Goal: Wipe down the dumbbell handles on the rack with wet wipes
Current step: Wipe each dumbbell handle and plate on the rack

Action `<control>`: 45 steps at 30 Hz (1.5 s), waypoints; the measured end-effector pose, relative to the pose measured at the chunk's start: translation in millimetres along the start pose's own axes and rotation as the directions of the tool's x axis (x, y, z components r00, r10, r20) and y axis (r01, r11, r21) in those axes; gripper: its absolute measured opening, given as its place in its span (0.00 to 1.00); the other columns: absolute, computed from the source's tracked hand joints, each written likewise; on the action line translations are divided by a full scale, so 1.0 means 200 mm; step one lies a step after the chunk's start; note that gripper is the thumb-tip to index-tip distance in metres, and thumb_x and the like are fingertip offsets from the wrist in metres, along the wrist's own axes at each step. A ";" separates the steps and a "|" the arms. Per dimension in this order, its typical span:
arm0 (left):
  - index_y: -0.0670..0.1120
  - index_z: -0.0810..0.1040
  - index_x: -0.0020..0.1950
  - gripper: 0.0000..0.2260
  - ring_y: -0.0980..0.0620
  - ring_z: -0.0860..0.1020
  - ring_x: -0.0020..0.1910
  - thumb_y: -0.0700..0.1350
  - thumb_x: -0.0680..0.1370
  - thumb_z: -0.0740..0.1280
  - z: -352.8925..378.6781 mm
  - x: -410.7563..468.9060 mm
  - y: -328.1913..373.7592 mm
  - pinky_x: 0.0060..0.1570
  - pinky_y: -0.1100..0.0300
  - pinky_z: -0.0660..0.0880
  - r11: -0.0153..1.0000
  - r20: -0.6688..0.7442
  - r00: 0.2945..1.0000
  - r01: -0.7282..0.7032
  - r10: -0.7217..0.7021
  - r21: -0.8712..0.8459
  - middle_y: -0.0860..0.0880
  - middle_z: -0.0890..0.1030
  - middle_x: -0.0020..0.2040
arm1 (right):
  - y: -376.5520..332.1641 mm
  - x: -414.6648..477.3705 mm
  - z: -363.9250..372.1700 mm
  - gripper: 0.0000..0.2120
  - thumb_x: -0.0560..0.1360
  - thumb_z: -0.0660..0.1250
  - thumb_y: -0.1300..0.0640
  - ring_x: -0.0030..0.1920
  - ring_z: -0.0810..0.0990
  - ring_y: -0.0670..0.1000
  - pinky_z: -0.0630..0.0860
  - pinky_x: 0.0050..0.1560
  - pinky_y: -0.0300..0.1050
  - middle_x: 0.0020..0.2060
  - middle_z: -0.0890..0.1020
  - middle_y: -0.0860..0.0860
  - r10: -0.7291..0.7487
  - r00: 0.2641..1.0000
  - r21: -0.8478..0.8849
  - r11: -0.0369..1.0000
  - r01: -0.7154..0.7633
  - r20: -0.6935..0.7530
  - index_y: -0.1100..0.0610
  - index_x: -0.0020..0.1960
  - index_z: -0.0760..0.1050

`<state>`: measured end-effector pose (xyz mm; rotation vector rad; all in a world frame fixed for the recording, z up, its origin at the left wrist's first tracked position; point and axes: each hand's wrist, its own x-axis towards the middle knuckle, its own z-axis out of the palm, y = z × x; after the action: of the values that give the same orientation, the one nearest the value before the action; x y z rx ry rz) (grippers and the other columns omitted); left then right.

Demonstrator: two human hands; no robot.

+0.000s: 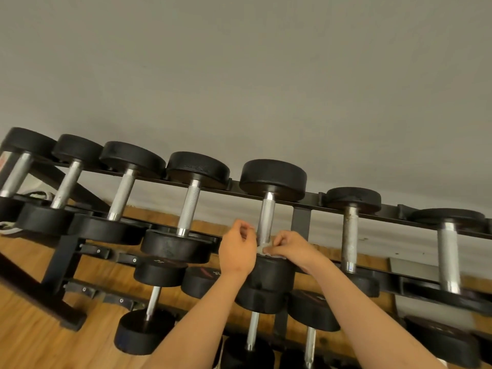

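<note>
On the top tier of the black dumbbell rack [301, 220], seven dumbbells lie across the front and rear rails. Both hands are at the fifth from the rack's left end. The right hand [291, 247] pinches a white wet wipe [263, 250] with curled fingers, bunched around the near end of the steel handle [267, 219] where it meets the front weight head [271, 270]. The left hand [237, 249] sits just beside the handle's left side, fingers loosely curled. Whether it grips the wipe I cannot tell. Smaller dumbbells [153, 296] fill the lower tier. The rack stands on a wooden floor [40, 328] against a grey wall [239, 75].
</note>
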<state>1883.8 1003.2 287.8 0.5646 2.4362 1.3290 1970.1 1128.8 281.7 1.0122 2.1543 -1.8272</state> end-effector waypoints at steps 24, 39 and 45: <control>0.49 0.75 0.46 0.05 0.55 0.79 0.41 0.45 0.81 0.62 0.01 0.00 0.00 0.41 0.61 0.74 0.998 -0.027 0.999 0.024 -0.025 -0.053 0.50 0.81 0.41 | -0.03 0.04 0.06 0.07 0.68 0.78 0.55 0.37 0.78 0.47 0.73 0.37 0.38 0.35 0.81 0.51 0.114 0.981 0.128 0.987 -0.094 -0.157 0.57 0.39 0.81; 0.48 0.76 0.49 0.05 0.54 0.79 0.43 0.46 0.81 0.62 0.02 0.01 -0.02 0.43 0.59 0.75 0.999 -0.043 0.999 0.022 -0.024 -0.050 0.51 0.81 0.42 | -0.01 0.09 0.06 0.14 0.69 0.78 0.56 0.53 0.80 0.53 0.77 0.53 0.45 0.49 0.83 0.52 0.217 0.940 0.423 0.902 -0.089 -0.265 0.58 0.52 0.81; 0.49 0.76 0.48 0.05 0.54 0.79 0.43 0.46 0.81 0.62 0.01 0.01 -0.01 0.43 0.59 0.75 0.998 -0.038 0.998 0.038 -0.040 -0.046 0.52 0.81 0.43 | -0.05 0.11 0.08 0.13 0.70 0.76 0.58 0.56 0.79 0.54 0.76 0.60 0.50 0.53 0.82 0.54 0.268 0.900 0.571 0.821 -0.026 -0.345 0.57 0.54 0.81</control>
<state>1882.7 1005.0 283.6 0.4820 2.4287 1.3880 1941.6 1121.7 275.0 1.7806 1.6498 -2.3954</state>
